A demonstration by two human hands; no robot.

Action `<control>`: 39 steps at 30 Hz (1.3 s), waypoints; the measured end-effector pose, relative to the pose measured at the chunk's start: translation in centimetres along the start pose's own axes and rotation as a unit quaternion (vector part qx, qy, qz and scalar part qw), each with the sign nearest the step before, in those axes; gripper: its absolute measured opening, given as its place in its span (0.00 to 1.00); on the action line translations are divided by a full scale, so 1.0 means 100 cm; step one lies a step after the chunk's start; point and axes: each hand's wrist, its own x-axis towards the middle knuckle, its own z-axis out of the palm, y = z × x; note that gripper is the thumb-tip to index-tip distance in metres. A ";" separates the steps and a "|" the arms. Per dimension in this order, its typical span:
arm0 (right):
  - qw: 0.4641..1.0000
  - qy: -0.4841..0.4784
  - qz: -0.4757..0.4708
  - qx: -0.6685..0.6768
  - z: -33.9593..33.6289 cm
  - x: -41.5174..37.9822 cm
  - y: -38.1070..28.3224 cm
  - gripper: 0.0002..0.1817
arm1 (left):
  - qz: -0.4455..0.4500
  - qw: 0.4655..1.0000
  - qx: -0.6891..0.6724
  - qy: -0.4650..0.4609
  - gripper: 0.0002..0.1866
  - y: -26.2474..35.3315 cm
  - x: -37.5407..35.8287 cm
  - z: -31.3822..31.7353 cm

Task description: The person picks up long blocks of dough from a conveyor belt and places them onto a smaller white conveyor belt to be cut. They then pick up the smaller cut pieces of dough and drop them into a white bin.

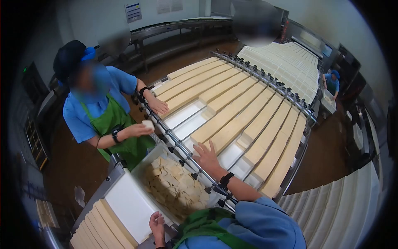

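Flatly, right hand point(206, 156) spread on dough strip point(232, 130)

Across from my fingers a co-worker in a blue shirt and green apron point(108, 120) stands at the far side, one hand point(158, 105) resting on the strips, the other holding a pale block point(148, 125). Well beyond my fingers a rail of black clamps point(265, 79) crosses the line, with more pale rows point(286, 62) behind it. Farther off another person in blue point(331, 83) stands by a bin point(328, 101). A posted notice point(133, 12) hangs on the far wall. The brown floor point(323, 157) shows off to the right.
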 end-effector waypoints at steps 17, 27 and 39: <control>0.991 -0.119 0.047 -0.027 0.015 -0.002 0.011 0.37 | 0.052 0.989 -0.032 0.133 0.14 0.002 -0.027 -0.007; 0.856 -0.085 -0.335 0.384 -0.017 0.074 -0.332 0.27 | 0.007 0.787 0.049 0.615 0.22 -0.043 -0.080 -0.133; 0.894 -0.172 -0.373 0.178 0.111 0.135 -0.611 0.30 | -0.066 0.844 0.189 0.497 0.42 -0.021 -0.070 -0.189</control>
